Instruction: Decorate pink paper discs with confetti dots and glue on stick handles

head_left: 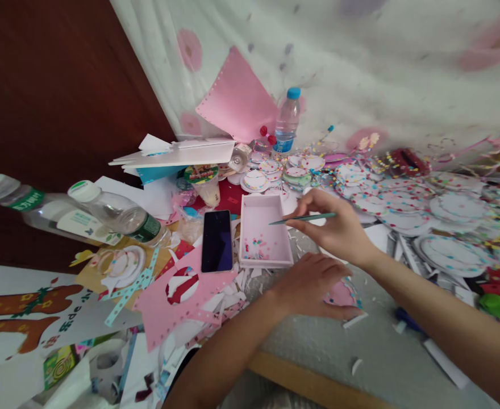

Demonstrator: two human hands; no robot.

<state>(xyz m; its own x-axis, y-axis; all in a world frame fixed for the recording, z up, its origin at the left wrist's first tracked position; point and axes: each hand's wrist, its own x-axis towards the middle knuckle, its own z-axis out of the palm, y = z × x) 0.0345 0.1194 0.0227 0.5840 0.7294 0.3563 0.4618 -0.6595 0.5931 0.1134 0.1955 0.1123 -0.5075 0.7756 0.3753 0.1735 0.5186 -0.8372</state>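
Note:
My right hand (pixel 329 224) is closed on thin green tweezers (pixel 307 218), whose tip points left over the inside of a shallow white box (pixel 244 227). Small pink, red and teal pieces (pixel 258 248) lie near the box's front end. Just right of the box's front corner, my left hand (pixel 318 287) is spread, fingers apart, over a pink disc (pixel 341 294) with coloured dots on its rim. The hand partly hides the disc. Left of the box lies a dark phone (pixel 216 241).
Many dotted paper discs (pixel 397 201) cover the table's back and right. Plastic bottles (pixel 120 216) lie at the left, and another bottle (pixel 287 122) stands behind. A cup (pixel 207 184), cut pink paper (pixel 160 309) and white scraps surround the phone.

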